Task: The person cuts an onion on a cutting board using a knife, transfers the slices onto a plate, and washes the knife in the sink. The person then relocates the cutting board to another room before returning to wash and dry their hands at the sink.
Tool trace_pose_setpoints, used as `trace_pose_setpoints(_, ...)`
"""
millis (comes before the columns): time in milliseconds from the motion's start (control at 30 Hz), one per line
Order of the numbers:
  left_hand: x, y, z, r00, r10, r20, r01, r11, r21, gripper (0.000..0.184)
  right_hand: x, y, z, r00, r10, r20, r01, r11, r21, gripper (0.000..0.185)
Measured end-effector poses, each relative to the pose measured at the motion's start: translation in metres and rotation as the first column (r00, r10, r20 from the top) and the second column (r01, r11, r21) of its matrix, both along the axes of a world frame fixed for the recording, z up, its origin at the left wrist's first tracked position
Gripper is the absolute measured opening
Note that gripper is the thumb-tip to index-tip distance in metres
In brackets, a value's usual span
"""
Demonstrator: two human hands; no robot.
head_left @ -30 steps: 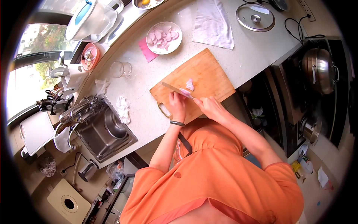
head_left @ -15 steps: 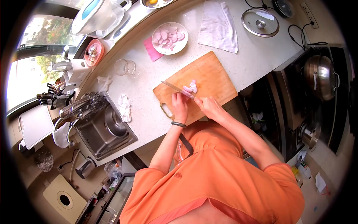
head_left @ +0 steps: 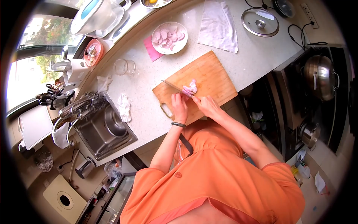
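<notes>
A wooden cutting board lies on the counter. Pale pink slices are on it near the middle. My right hand is closed on the handle of a knife, whose blade points up and left across the board. My left hand has its fingers bent together against a small pink-white piece beside the blade; the fingers partly hide it. Beyond the board, a white plate holds several pink slices and rests partly on a pink cloth.
A sink is at the left, with a crumpled white cloth beside it. A clear glass, a pale towel and a glass lid lie farther back. The stove with a steel pot stands at the right.
The view has shifted slightly, moving the counter items right and down in the picture. Slices beside the knife look more spread out than a second ago. Both hands keep their holds.
</notes>
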State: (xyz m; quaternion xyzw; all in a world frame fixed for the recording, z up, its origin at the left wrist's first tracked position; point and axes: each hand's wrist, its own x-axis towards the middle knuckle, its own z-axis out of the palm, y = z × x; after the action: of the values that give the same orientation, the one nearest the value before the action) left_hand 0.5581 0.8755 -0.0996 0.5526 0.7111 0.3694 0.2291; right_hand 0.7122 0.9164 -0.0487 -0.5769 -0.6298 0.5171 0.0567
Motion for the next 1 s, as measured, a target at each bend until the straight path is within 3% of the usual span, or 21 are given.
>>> trace_pose_setpoints(167,0.0,-0.004,-0.003,0.998,0.001,-0.059,0.0,1.0,0.014,0.017,0.002,0.002,0.049,0.999,0.026,0.019,-0.025,0.999,-0.035,0.063)
trace_pose_setpoints(333,-0.001,-0.004,-0.005,0.995,0.031,-0.09,-0.027,0.999,0.046,0.018,-0.009,-0.001,0.026,0.991,0.024,0.129,-0.02,0.999,-0.025,0.062)
trace_pose_setpoints(467,-0.003,-0.005,-0.008,1.0,0.023,-0.004,-0.022,0.998,0.056,0.018,-0.013,-0.002,-0.001,0.992,0.047,0.121,-0.048,0.999,0.007,0.058)
trace_pose_setpoints(633,-0.006,-0.007,-0.011,0.999,0.013,-0.041,-0.012,1.0,0.025,0.018,-0.01,0.0,0.005,0.996,0.039,0.077,-0.042,0.998,0.046,0.054)
trace_pose_setpoints(800,-0.003,-0.01,-0.009,0.999,0.052,-0.009,-0.051,0.997,0.049,0.018,-0.007,0.0,0.047,0.998,0.032,0.045,-0.032,0.999,-0.002,0.056)
trace_pose_setpoints(1000,-0.004,-0.01,-0.009,0.999,0.054,-0.009,-0.053,0.997,0.049,0.021,-0.016,-0.002,0.02,0.992,0.051,0.114,-0.057,0.997,0.043,0.057)
